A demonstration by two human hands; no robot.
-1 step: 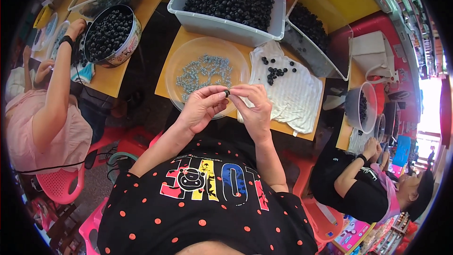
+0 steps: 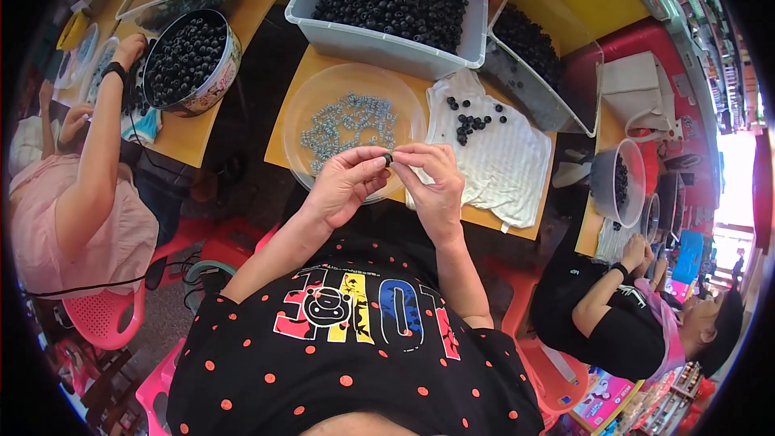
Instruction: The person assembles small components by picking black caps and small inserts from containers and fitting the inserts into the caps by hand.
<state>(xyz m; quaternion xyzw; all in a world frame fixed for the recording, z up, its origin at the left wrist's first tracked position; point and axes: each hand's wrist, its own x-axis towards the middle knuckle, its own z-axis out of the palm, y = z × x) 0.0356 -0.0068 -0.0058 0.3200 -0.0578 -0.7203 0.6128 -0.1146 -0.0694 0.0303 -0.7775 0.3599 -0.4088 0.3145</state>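
Between the fingertips of both hands, in front of my chest, is a small round black piece (image 2: 387, 159), mostly covered by the fingers. My left hand (image 2: 349, 182) pinches it from one side, my right hand (image 2: 434, 186) from the other. Just beyond the hands, a wide clear round basin (image 2: 299, 105) holds many small silvery-blue parts (image 2: 347, 125). To its right a white cloth (image 2: 508, 161) lies on the table, with several loose black round pieces (image 2: 476, 123) on it.
Behind the basin stands a grey plastic bin (image 2: 387, 47) heaped with black pieces, beside another clear bin (image 2: 541, 101). A round tub (image 2: 214, 73) of black pieces is at left. Co-workers sit on both sides, a pink-clad one (image 2: 81, 210) left and a black-clad one (image 2: 597, 315) right.
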